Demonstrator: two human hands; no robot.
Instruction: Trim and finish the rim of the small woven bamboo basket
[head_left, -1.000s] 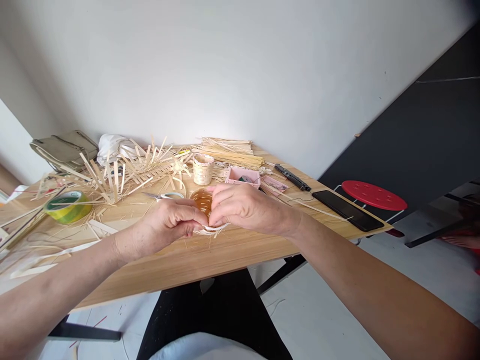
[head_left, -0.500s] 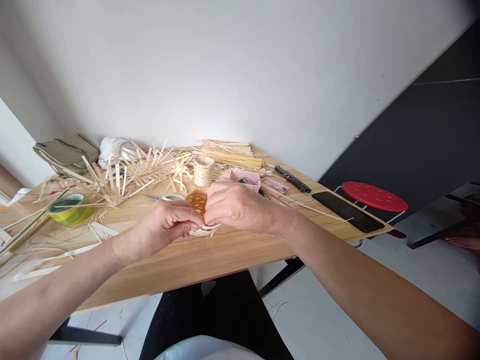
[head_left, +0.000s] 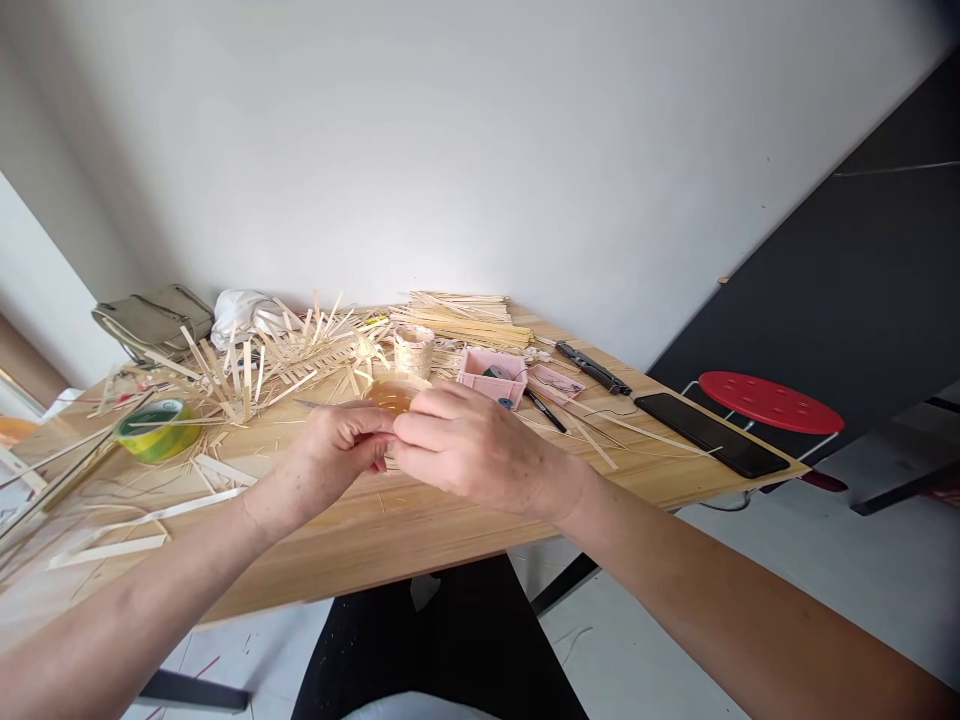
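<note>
A small woven basket (head_left: 391,392) of pale strips is held near the middle of the table, its rim toward me. My left hand (head_left: 337,442) pinches the near left side of the rim, thumb and fingers closed. My right hand (head_left: 457,435) is closed at the near right side, fingertips touching or nearly touching the left ones. Most of the basket's near wall is hidden by the hands. Just behind it stands another small woven basket (head_left: 414,350), upright.
Loose bamboo strips (head_left: 247,370) spread at the left, with a roll of tape (head_left: 159,430). Bundled sticks (head_left: 472,322) lie at the back. A pink box (head_left: 491,372), black pen (head_left: 545,410), cutter (head_left: 592,368) and phone (head_left: 711,434) are at the right. A red stool (head_left: 772,402) stands beyond.
Both hands have drawn closer together at the rim, and the basket is tilted differently, with its near edge now more hidden. The whole view has shifted slightly.
</note>
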